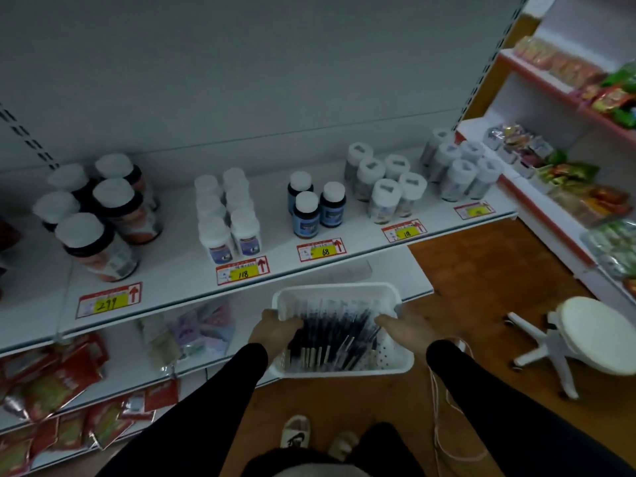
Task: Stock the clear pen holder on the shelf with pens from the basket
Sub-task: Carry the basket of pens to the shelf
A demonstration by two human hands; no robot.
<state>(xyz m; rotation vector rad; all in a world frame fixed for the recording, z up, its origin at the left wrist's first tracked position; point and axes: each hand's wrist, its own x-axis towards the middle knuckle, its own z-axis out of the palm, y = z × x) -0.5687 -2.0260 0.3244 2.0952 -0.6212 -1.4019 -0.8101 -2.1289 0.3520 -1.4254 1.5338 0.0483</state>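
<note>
Both hands are carrying the white basket at 6 o'clock: left hand and right hand are curling fingers over its side rims, thumbs hidden. Basket is likely riding light and stiff, so rim grips suit it. Pens are lying loose inside (slim, probably slippery, take several mid-barrel). Clear pen holder is seemingly sitting at 12 o'clock on the lower shelf, contents unreadable.

Four price tags along the shelf's front edge carry handwritten numbers on yellow: leftmost price tag reads 299, the second tag 118, the third tag 68, the fourth tag 18. The tag at the right end is illegible.
</note>
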